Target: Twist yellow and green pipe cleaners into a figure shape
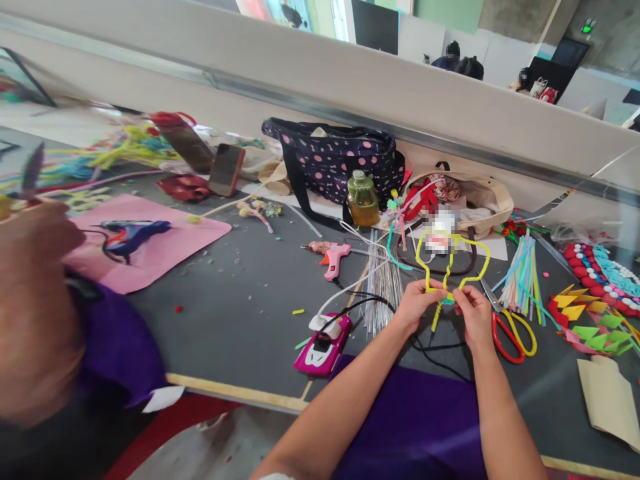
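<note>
Two glue guns (335, 257) (146, 231), one phone (227, 170), one scissors (513, 335).

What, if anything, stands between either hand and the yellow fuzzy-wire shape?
Nothing visible: the left hand and right hand both pinch the yellow fuzzy-wire shape directly. The scissors lie beside the right hand.

Right of the patterned bag (335, 163), pixelation swallows a white object (438, 244), fingers (466, 302) partly hide yellow pipe cleaners (449, 265); leftward, a co-worker's blurred arm (37, 320) is cut off!
</note>
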{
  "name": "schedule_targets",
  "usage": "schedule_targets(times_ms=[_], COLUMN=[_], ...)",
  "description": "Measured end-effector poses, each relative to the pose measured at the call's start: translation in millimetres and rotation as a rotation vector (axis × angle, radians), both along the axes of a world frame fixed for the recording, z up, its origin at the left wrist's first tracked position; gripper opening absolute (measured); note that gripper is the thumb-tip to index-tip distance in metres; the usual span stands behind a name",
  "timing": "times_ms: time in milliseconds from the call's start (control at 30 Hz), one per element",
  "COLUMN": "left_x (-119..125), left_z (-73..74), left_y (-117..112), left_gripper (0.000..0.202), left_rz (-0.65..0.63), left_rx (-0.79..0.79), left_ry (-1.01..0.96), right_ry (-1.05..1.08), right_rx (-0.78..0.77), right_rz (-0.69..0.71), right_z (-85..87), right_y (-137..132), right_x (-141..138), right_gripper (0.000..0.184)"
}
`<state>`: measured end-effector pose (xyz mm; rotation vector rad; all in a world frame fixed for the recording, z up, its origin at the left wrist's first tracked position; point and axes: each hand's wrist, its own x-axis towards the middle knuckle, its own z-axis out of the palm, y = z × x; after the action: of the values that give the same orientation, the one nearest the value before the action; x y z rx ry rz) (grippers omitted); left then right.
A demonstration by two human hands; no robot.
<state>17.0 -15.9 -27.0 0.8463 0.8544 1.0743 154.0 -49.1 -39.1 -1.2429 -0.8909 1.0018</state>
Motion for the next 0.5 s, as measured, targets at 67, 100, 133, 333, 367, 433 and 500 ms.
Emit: schedule_targets(times_ms=[67, 100, 133, 333, 367, 433, 500], left_x=[0.6, 0.6, 0.4, -2.4, -2.6, -2.7, -2.6], left_z=[0.5, 0.9, 1.6, 7.9, 9.2, 11.4, 12.5], left_y=[-0.7, -1.0, -1.1, -2.5, -3.2, -4.8, -6.3], left_gripper=[0.025, 0.025, 0.025, 0.027, 0.027, 0.026, 0.027], left_rz=[0.018, 0.017, 0.008, -0.044, -0.061, -0.106, -0.145], left_rx=[0.014, 0.024, 0.035, 0.062, 0.071, 0.087, 0.078], left_ry=[0.003, 0.008, 0.013, 0.041, 0.045, 0.05, 0.051], right_ry=[0.02, 0.032, 0.039, 0.041, 0.048, 0.061, 0.072], right_rx=[0.002, 0.002, 0.003, 0.098, 0.114, 0.128, 0.119], right_rz=[0.001, 0.001, -0.002, -0.159, -0.188, -0.215, -0.216], right_z=[-0.9, -0.7, 0.1, 13.6, 15.9, 18.8, 19.1], right_y=[0.5, 0.7, 0.9, -0.5, -1.2, -2.4, -3.0], right_x=[-0.7, -1.3, -1.8, 2.7, 4.5, 8.0, 10.5], right_gripper=[0.027, 0.027, 0.027, 0.03, 0.031, 0.032, 0.031])
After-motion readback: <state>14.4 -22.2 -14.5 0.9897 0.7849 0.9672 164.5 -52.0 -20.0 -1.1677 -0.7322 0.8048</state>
